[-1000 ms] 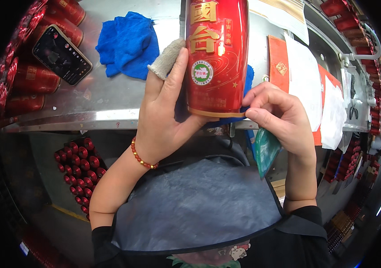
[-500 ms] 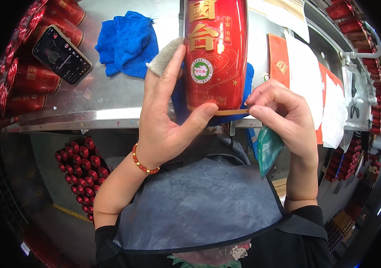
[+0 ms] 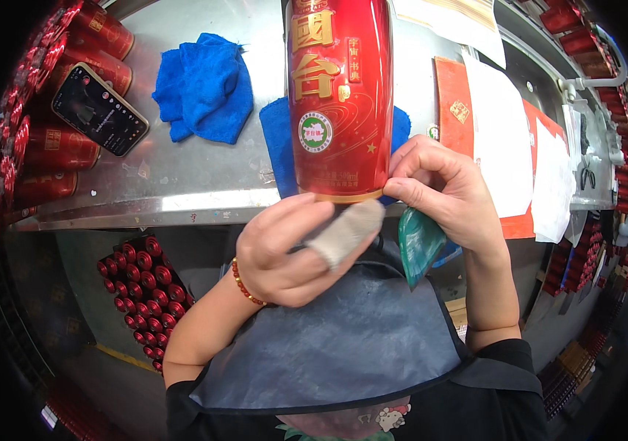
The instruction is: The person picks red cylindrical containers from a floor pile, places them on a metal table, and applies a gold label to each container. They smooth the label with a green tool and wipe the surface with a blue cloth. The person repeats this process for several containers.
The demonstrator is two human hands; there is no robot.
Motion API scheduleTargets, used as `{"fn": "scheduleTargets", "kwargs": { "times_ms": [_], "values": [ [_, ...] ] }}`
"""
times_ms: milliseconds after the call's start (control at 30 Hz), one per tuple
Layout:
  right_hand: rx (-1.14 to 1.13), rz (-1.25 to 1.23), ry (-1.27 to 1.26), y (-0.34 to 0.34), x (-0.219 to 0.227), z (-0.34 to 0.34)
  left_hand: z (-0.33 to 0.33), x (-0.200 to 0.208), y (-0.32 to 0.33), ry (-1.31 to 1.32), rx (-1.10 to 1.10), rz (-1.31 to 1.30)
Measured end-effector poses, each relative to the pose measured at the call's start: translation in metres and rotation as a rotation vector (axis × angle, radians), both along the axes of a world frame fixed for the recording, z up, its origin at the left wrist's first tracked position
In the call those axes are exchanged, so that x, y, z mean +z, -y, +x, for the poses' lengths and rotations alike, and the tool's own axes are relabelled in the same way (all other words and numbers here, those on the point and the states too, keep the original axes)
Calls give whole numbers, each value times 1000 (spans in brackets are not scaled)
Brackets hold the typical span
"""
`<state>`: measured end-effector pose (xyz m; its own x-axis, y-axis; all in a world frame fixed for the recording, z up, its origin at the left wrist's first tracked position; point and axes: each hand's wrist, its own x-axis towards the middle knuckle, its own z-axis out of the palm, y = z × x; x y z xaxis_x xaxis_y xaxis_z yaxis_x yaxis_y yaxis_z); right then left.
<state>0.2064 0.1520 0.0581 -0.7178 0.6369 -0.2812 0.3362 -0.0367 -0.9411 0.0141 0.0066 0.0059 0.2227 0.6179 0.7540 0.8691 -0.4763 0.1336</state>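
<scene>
A red bottle (image 3: 343,95) with raised gold characters and a round green-and-white emblem lies on the bench, its base towards me. Along its base runs a narrow gold strip (image 3: 347,197). My left hand (image 3: 288,253), partly blurred, is at the base with bent fingers held apart; one finger wears a beige cloth sleeve (image 3: 347,235) and lies near the strip. At the base's right corner, thumb and forefinger of my right hand (image 3: 443,191) are pinched together. A green, pointed, scraper-like piece (image 3: 418,246) sticks out below that hand, its upper part hidden in the palm.
Under the bottle lies a blue cloth (image 3: 279,147); a crumpled blue cloth (image 3: 207,88) is to its left. A phone (image 3: 101,109) leans against red cans (image 3: 56,147). Papers (image 3: 501,140) cover red sheets (image 3: 454,95) on the right. Below the bench (image 3: 204,215) stand several red bottles (image 3: 145,294).
My left hand has come down from the bottle's left side to its base, fingers now bent. The bottle appears slightly lower and further left in view. My right hand has moved left, against the corner.
</scene>
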Motion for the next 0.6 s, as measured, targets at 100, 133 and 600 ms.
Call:
{"fn": "scheduleTargets", "kwargs": {
  "times_ms": [100,133,600],
  "values": [
    [4,24,12,-1,1,0,5,7,-1,-132,58,-45],
    [6,18,8,-1,1,-1,5,10,-2,-106,44,2],
    [19,27,-18,-3,-2,0,1,18,-14,-75,6,-41]
  ]
}}
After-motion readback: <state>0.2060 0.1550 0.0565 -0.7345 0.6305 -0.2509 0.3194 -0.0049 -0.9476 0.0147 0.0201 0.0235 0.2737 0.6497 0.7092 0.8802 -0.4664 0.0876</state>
